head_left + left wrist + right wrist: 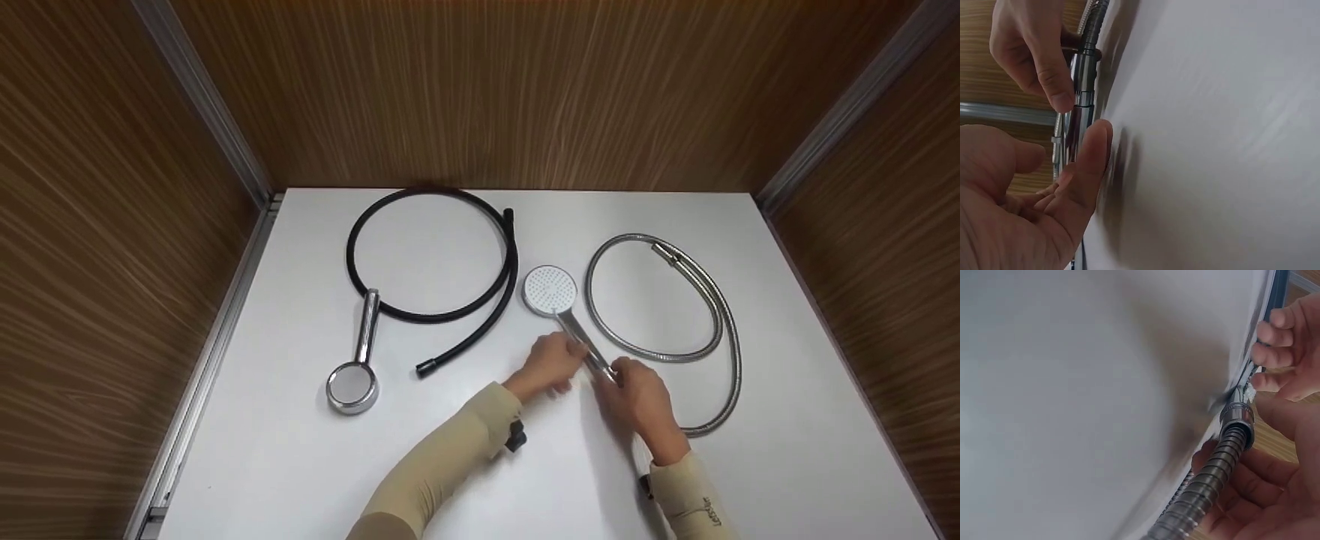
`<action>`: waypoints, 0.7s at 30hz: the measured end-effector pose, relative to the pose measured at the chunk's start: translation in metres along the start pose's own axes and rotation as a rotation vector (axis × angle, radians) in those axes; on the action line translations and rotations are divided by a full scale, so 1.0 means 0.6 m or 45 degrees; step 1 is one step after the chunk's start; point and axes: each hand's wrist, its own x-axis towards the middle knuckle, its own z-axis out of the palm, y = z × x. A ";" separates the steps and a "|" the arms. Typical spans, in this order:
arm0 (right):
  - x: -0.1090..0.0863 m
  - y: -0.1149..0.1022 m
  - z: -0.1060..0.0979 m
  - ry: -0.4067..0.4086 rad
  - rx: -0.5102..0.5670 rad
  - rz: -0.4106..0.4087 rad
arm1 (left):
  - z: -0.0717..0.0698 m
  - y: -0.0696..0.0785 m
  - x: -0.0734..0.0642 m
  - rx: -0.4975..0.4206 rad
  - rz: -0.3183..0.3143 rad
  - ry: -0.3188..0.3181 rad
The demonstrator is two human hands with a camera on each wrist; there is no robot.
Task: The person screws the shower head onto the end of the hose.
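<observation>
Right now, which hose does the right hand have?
The silver ribbed hose: the right hand pinches its end fitting, at the handle of the white-faced shower head. The other hose is black and lies untouched.

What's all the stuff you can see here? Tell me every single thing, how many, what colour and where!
table: one, white, under the shower parts
wood-grain panels: three, brown, behind the table and on both sides
metal strips: several, grey, where the panels meet
black hose: one, black, looped at back left
plain shower head: one, silver, front left
white-faced shower head: one, white and silver, middle
silver hose: one, silver, looped at right
sleeves: two, beige, bottom
wrist devices: two, black, at the cuffs
left hand: one, bare, at the white-faced shower head's handle
right hand: one, bare, holding the silver hose's end
</observation>
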 end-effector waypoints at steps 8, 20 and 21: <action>0.020 -0.018 -0.009 0.048 -0.041 -0.065 | -0.060 -0.007 -0.017 0.423 0.348 0.273; 0.062 -0.064 -0.009 0.003 0.011 -0.226 | -0.146 -0.040 -0.044 0.663 0.628 0.613; 0.063 -0.068 -0.009 -0.014 0.008 -0.234 | -0.153 -0.043 -0.047 0.677 0.608 0.590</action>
